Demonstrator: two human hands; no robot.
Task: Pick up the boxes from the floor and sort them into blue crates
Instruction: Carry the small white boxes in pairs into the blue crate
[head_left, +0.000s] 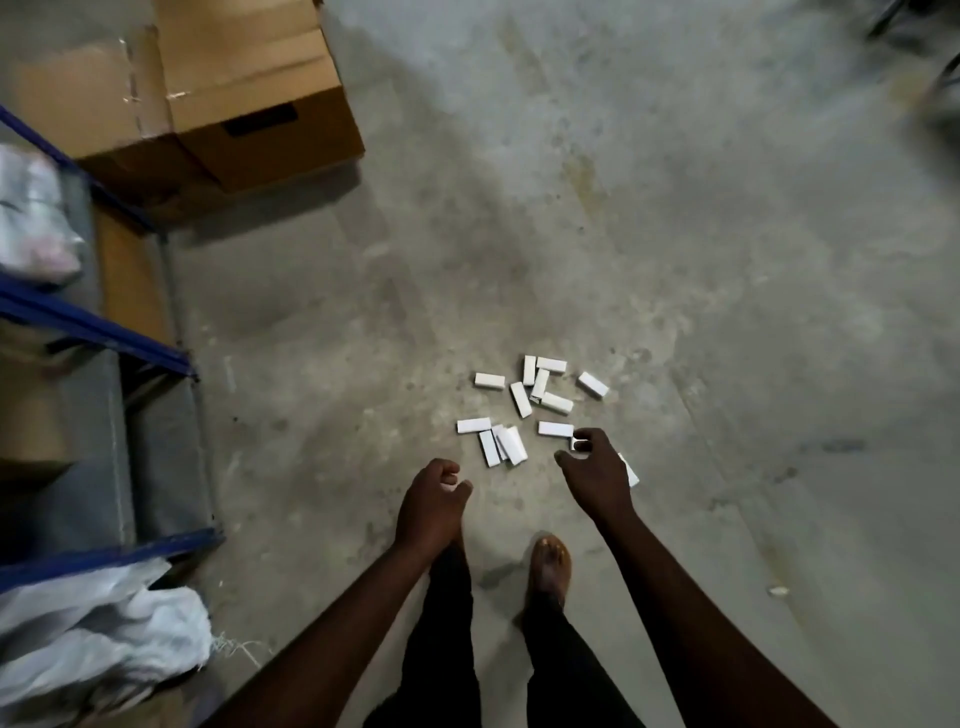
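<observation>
Several small white boxes (519, 399) lie scattered on the grey concrete floor just ahead of my feet. My left hand (431, 501) hangs above the floor to the near left of the pile, its fingers loosely curled and holding nothing. Over the pile's near right edge is my right hand (595, 470), also loosely curled, with nothing plainly in its grip. It partly hides one white box (629, 472), and a bit of white shows through the gap between its thumb and fingers. No blue crate is in view.
A blue metal shelf rack (104, 332) runs along the left, holding white bags (93, 639). Large brown cardboard cartons (249, 104) stand on the floor at the back left. My foot (550, 566) stands just behind the pile. Bare concrete stretches to the right.
</observation>
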